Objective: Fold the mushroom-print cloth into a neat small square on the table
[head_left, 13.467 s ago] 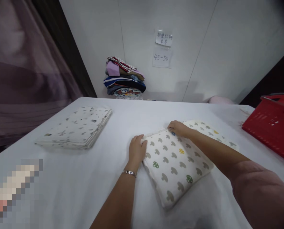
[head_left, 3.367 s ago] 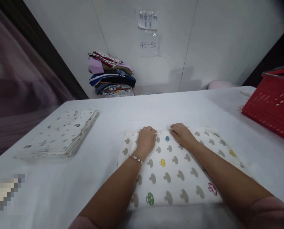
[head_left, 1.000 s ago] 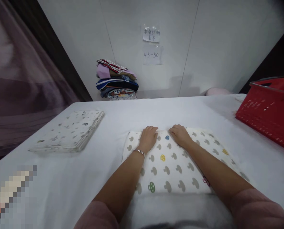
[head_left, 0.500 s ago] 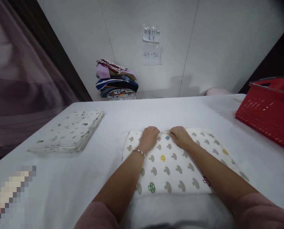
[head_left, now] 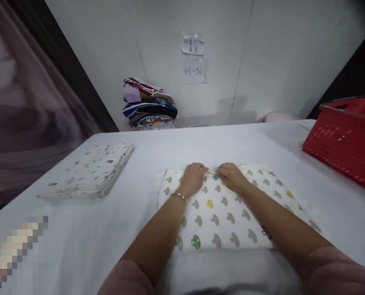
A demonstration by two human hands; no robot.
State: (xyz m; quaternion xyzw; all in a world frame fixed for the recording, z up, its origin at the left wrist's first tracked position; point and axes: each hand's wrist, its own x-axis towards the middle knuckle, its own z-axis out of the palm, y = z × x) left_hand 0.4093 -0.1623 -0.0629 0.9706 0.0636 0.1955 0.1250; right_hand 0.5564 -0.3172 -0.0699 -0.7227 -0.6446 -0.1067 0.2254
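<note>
Holds the mushroom-print cloth (head_left: 215,221) on the near middle of the tabletop (head_left: 115,233), pattern side up, with a fairly straight near edge between the forearms. Extends also to the right, past the right forearm; cannot tell the number of layers there. Pinches the far edge with the left hand (head_left: 194,176), just left of its middle, and with the right hand (head_left: 231,177), just right of it, leaving a small puckered ridge between the two. Cannot make out the undersides of the fingers.

Looks only partway folded: already laid out flat and fairly smooth, but not yet brought down to a compact packet. Probably leaves that rightward stretch to be turned in, plus some doubling over.

To the left, well apart from both hands: a folded printed cloth (head_left: 84,170), with layers showing along the right side. Appears finished, judging by the neat rectangle. To the right, a red basket (head_left: 342,141), with contents hidden. Beyond the far edge, against the wall, a pile of fabrics (head_left: 150,106). Above, a paper note (head_left: 194,71) marked "45-50". At near left, a pixelated patch (head_left: 16,246), impossible to identify.
</note>
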